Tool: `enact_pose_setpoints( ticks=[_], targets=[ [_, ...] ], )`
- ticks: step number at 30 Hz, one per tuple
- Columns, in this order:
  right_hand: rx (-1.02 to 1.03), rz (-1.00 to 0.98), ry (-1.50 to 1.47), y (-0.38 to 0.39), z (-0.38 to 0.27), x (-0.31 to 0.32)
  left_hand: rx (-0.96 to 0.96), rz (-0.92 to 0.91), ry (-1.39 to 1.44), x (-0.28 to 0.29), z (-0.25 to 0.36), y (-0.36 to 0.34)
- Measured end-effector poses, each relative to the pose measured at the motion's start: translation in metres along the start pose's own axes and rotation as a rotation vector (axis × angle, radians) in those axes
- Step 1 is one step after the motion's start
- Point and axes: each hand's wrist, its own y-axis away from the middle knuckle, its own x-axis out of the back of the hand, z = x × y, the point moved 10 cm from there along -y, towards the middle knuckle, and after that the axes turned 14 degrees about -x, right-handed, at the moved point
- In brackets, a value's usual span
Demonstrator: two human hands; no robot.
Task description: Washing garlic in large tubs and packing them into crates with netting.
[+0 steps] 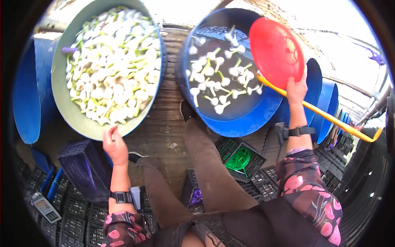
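Plank floor (166, 123) underneath; right hand (297, 88) grips red basin (275, 51), white bulbs (210, 71) left of it in blue tub (242, 126) (likely scooping step); left hand (115, 144) half-curled, can't tell if holding anything; next move calls for lowering basin steadily.

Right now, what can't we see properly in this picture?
All in the head view:
The bottom of the pale-lined tub: hidden under the white bulbs.
That tub's far edge: cut off by the picture's top.
Part of the rim of the blue tub: hidden behind the red bowl.
Whether the left hand touches its tub: the hand covers that spot.
What the purple bit is: too small and blurred.
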Motion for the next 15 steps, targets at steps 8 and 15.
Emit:
enact_pose_setpoints(
  ticks=[8, 15],
  targets=[
    [-0.026, -0.13, 0.291, 0.035, 0.113, -0.077, -0.206, -0.335, 0.471, -0.201, 0.177, -0.058],
    [-0.683, -0.531, -0.174, 0.177, 0.139, -0.182, 0.082, -0.427, 0.56, -0.235, 0.159, -0.041]
  ],
)
